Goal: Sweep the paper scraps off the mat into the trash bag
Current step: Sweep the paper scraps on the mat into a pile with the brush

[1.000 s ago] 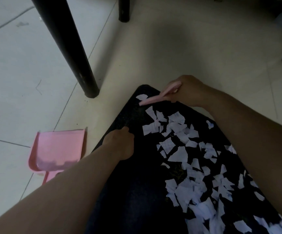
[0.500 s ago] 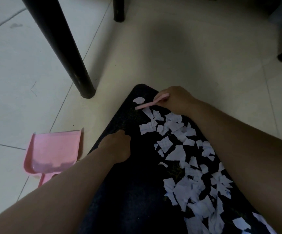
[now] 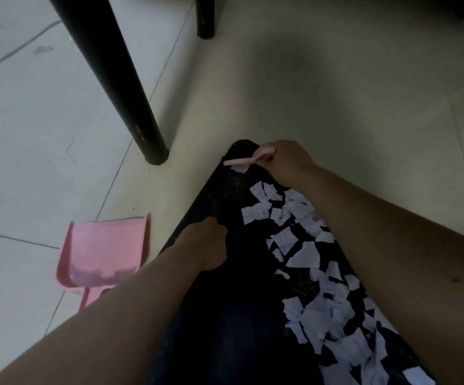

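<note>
A dark mat (image 3: pixel 225 315) lies on the tiled floor, running from the lower edge up to a narrow far end. Several white paper scraps (image 3: pixel 303 254) cover its right half. My right hand (image 3: pixel 286 162) is at the mat's far end and grips a small pink brush (image 3: pixel 242 160), whose head rests just above one scrap (image 3: pixel 239 168). My left hand (image 3: pixel 205 245) is on the mat's left edge with its fingers curled down over the border. No trash bag shows in view.
A pink dustpan (image 3: pixel 105 251) lies on the floor left of the mat, its open mouth facing away. A thick black furniture leg (image 3: pixel 119 87) stands beyond the dustpan, and a second black leg (image 3: pixel 205 16) stands further back. Pale tiled floor surrounds the mat.
My right hand with the brush drew back toward me over the scraps, then went out again to the mat's far end. The left hand stayed on the mat's edge.
</note>
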`<state>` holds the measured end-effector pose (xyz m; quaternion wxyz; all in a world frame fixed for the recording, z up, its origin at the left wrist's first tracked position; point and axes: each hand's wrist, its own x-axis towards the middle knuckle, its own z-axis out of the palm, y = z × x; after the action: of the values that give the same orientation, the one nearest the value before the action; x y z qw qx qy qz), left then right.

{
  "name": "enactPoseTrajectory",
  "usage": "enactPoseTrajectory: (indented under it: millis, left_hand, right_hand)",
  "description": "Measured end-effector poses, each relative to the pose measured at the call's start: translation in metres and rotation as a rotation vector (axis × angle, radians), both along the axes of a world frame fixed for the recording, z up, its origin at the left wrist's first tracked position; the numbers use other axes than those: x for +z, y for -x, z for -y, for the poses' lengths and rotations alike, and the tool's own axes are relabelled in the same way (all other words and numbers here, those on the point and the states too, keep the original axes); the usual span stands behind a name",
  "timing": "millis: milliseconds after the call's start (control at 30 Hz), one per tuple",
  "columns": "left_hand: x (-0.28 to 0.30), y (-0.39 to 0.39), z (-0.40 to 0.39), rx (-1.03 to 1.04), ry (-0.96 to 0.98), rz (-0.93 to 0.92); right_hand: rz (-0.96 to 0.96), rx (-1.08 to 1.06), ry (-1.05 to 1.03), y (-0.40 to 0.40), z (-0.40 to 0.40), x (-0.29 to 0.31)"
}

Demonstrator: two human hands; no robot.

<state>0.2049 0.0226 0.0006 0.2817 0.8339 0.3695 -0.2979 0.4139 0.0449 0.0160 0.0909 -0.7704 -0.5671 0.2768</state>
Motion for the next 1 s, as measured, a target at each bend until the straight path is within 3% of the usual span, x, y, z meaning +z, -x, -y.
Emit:
enactPoseTrajectory:
  millis: [133, 300, 400, 567, 800, 867, 1000]
  left_hand:
    - [0.0, 0.005, -0.002, 0.002, 0.034, 0.019]
    - [0.001, 0.004, -0.002, 0.011, 0.03, 0.018]
    - [0.0, 0.005, -0.002, 0.007, 0.015, 0.014]
    - [0.001, 0.005, -0.001, -0.013, 0.007, -0.003]
    - [0.0, 0.002, 0.005, -0.045, -0.004, -0.05]
    - [-0.002, 0.002, 0.009, -0.043, -0.005, -0.06]
    - [-0.005, 0.002, 0.021, -0.027, -0.049, -0.063]
  right_hand:
    - [-0.025, 0.102, 0.155, -0.022, 0.007, 0.052]
    - [-0.103, -0.111, -0.103, -0.026, 0.004, 0.06]
    - [-0.09, -0.116, -0.113, -0.015, 0.0, 0.03]
    - [-0.089, 0.027, 0.012, -0.005, 0.011, -0.001]
    - [-0.1, 0.215, 0.256, -0.012, 0.048, 0.033]
    - [-0.134, 0.194, 0.21, -0.018, 0.055, 0.043]
    - [-0.198, -0.004, -0.131, -0.014, 0.048, 0.046]
